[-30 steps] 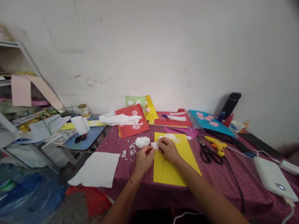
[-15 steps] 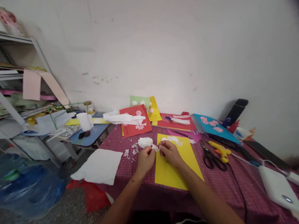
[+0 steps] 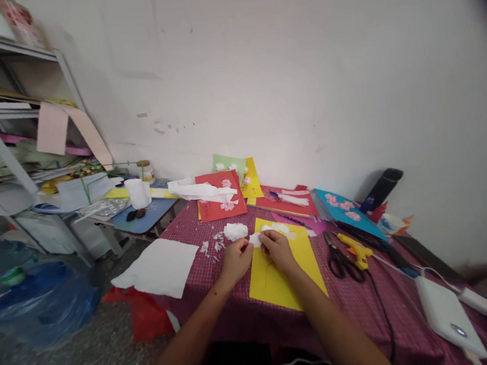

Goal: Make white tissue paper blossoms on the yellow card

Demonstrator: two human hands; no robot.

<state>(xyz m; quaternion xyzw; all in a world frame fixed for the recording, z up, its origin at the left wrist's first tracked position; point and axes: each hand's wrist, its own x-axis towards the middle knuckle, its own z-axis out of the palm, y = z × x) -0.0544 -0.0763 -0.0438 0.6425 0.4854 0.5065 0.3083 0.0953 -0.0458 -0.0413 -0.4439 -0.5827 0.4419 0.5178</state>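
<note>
My left hand and my right hand pinch a small white piece of tissue paper between them, one at each side. Beneath my right hand lies a yellow sheet with faint drawn lines and white tissue pieces near its top. Just beyond my left hand sits a crumpled heap of white tissue. Small torn scraps are scattered to the left of that heap.
A large white sheet overhangs the table's left edge. Scissors and a yellow glue gun lie to the right, with a white power bank. Red cards with paper flowers lie at the back. Water bottles stand on the floor.
My right hand has shifted slightly, and the white piece now spans the gap between both hands. The whole view has turned a little.
</note>
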